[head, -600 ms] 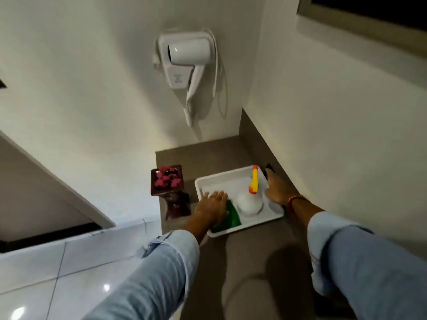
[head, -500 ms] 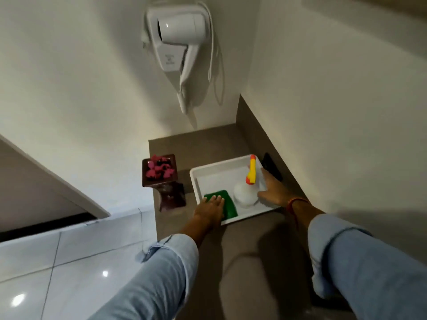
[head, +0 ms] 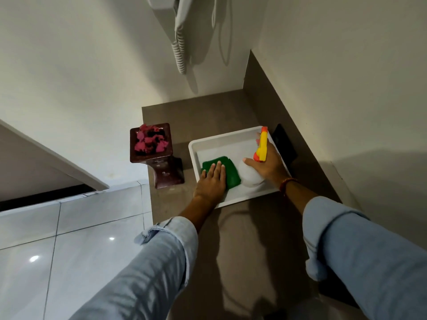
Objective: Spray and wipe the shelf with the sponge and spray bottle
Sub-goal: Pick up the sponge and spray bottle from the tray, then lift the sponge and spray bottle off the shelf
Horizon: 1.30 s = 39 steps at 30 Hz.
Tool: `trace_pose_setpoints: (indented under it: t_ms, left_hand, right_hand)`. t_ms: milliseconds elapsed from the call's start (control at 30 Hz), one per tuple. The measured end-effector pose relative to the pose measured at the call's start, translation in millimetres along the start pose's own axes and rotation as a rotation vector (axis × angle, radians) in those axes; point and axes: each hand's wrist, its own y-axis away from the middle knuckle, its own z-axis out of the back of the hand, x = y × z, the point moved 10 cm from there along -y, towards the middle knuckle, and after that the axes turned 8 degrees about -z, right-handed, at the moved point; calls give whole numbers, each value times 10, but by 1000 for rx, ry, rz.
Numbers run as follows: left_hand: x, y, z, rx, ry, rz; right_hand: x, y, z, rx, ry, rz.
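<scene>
spray bottle upright, yellow nozzle pointing away toward wall.

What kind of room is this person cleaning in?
Probably a hotel-style bathroom or dressing nook: a white wall-mounted hair dryer with coiled cord hangs above a brown stone shelf, beside glossy pale tiles and a dark wooden potpourri stand.

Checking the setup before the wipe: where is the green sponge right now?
The green sponge lies in the left half of the white tray on the shelf, under the left hand, beside the spray bottle.
</scene>
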Motion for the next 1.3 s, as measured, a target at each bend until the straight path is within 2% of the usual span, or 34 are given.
trace_pose_setpoints:
  t_ms: [233, 333, 500, 633, 800, 900, 1067, 1200, 1300]
  left_hand:
    - [8, -12, 95, -94, -4, 4]
    - [15, 117, 387, -216, 15, -27]
    - [84, 582, 1067, -415, -10, -37]
    - [71, 1197, 1438, -494, -27, -44]
    - [235, 1989, 1339, -463, -19, -11]
    - [510, 2413, 1170, -416, -59, 96]
    - [904, 2809, 1020, -379, 59, 302]
    - [991, 2882, 1043, -374, 121, 348]
    - [1050, 2870, 1018, -356, 145, 378]
  right_hand:
    - [193, 9, 71, -150, -2, 30]
    - [459, 178, 185, -245, -35, 117]
    - [1092, 588, 431, -276, -37, 239]
    - [1509, 1047, 496, -308, -53, 284]
    - [1644, 1672, -32, -169, -38, 249]
    - [1541, 2004, -470, -81, -17, 185]
    - [1408, 2313, -1070, 127, -39, 49]
    - [1432, 2262, -1119, 115, -32, 43]
    - [1407, 2087, -907, 69, -103, 78]
